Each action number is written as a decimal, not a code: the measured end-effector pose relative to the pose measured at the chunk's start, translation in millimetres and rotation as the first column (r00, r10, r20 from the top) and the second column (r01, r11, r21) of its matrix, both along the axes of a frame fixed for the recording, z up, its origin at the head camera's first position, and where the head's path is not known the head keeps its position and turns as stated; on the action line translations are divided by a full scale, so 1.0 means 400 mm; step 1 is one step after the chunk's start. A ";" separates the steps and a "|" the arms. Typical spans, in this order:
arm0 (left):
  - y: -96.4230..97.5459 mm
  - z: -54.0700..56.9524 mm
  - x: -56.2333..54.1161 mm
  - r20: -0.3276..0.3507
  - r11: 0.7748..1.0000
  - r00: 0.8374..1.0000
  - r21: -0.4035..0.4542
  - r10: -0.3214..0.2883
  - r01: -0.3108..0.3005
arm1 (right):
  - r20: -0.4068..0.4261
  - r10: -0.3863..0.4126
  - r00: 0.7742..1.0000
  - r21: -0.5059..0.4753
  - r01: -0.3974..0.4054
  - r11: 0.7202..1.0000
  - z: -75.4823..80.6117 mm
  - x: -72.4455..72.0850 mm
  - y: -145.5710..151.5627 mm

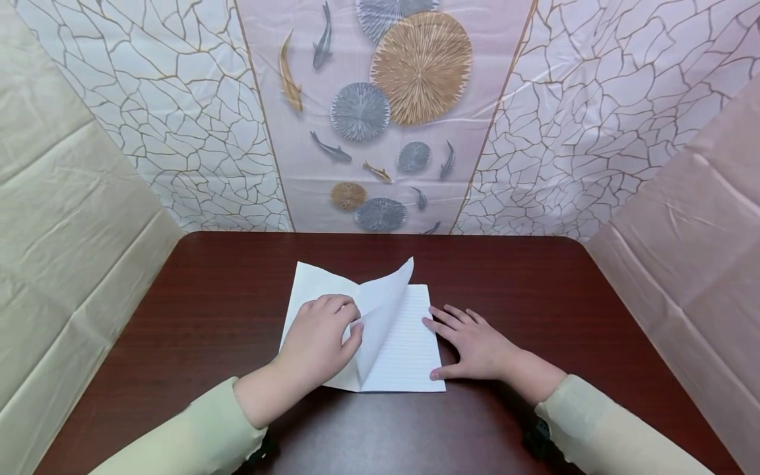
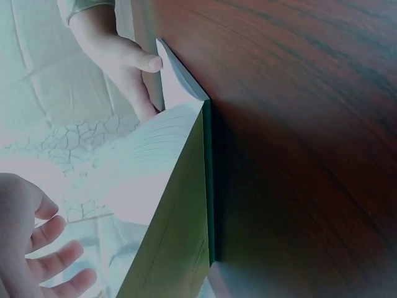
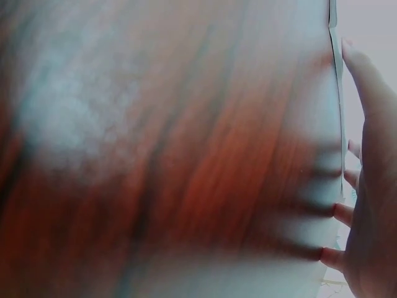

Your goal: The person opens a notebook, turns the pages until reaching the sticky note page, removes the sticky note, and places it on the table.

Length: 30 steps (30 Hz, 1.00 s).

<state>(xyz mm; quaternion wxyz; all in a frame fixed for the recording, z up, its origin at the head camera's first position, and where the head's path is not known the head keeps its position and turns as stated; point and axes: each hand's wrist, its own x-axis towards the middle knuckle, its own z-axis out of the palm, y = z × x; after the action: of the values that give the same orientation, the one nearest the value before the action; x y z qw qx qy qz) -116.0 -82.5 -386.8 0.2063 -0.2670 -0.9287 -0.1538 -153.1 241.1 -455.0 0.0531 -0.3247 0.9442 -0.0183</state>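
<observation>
An open notebook (image 1: 410, 353) with lined pages lies on the table, its spine running away from me. One page (image 1: 382, 313) stands lifted and bowed near the middle, with its top corner curling to the right. My left hand (image 1: 320, 336) is over the left-hand page, thumb beside the lifted page. In the left wrist view, that hand's fingers (image 2: 59, 257) are loosely bent and spread, with nothing between them. The right hand (image 1: 477, 346) lies at the notebook's right edge, fingers spread and fingertips right at the page margin. Its fingers (image 3: 344, 214) also show in the right wrist view.
The dark brown wooden table (image 1: 505, 277) extends around the notebook on all sides. A patterned cloth backdrop (image 1: 362, 165) hangs behind its far edge, and plain beige cloth (image 1: 71, 264) walls the left side. Similar cloth (image 1: 683, 244) hangs on the right.
</observation>
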 end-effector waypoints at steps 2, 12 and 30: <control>-0.012 0.001 0.004 -0.009 1.000 1.000 0.003 0.016 -0.016 | -0.003 0.003 1.000 -0.005 -0.003 1.000 -0.001 -0.001 -0.003; -0.076 0.002 0.031 -0.012 0.997 0.996 0.000 0.083 -0.084 | 0.001 0.007 1.000 -0.006 -0.007 1.000 0.000 -0.002 -0.007; -0.165 -0.029 0.085 0.123 0.969 0.961 0.007 0.246 -0.248 | 0.021 -0.006 1.000 -0.017 0.006 1.000 0.002 0.000 0.001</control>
<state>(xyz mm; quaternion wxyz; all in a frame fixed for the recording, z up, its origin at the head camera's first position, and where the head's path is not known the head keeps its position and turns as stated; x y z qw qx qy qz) -82.2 -148.4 -398.6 0.1699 -0.1370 -0.9638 -0.1531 -153.1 241.7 -454.1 0.0602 -0.3221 0.9443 -0.0297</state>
